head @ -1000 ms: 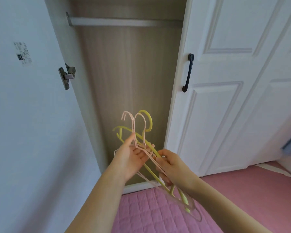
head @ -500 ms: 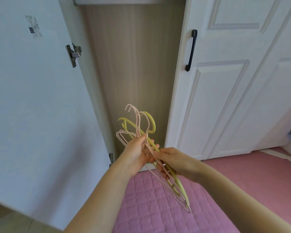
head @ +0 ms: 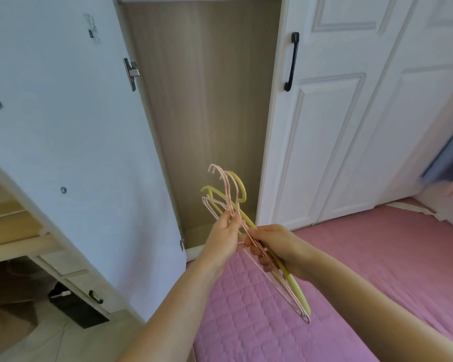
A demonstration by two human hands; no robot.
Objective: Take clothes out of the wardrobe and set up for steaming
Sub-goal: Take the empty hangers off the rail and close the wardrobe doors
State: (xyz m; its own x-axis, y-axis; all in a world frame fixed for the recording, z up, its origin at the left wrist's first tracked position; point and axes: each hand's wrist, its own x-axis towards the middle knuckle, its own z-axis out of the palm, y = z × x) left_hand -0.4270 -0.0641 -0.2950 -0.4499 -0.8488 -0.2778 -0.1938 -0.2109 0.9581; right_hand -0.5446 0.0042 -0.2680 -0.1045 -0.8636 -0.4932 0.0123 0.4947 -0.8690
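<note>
Bare hangers (head: 236, 205) held before the open wardrobe (head: 202, 113).
Left hand (head: 224, 237) pinches the necks; right hand (head: 275, 246) curls round the shoulders. Probably light, stiff, tangle-prone; hold by the necks.

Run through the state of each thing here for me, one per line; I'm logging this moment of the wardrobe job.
Wardrobe compartment: open, no clothes visible inside.
Left wardrobe door: swung open.
Right wardrobe door: closed.
Pink hangers: bunched, held by both hands.
Yellow-green hangers: bunched with the pink ones, held.
Left hand: pinches the hangers near their hooks.
Right hand: grips the hangers lower down.
</note>
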